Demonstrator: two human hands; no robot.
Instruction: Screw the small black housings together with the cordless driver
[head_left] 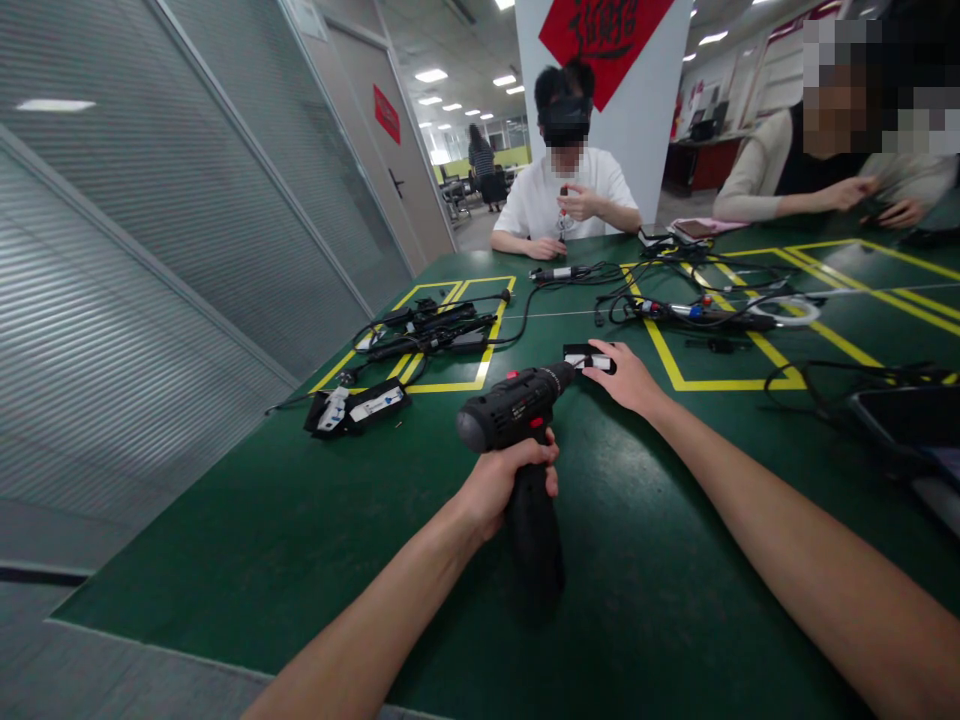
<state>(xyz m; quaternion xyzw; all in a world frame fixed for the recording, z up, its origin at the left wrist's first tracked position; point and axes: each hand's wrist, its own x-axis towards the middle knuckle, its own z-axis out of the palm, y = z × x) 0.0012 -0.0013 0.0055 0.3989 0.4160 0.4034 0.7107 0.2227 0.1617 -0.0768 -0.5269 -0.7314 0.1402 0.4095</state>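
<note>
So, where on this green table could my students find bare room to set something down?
Bare tabletop shows left of the drill, nearer than the black-and-white pieces; between the drill and right forearm; and between that forearm and the nearest yellow tape. Tangled cables crowd the taped areas beyond the drill.
</note>
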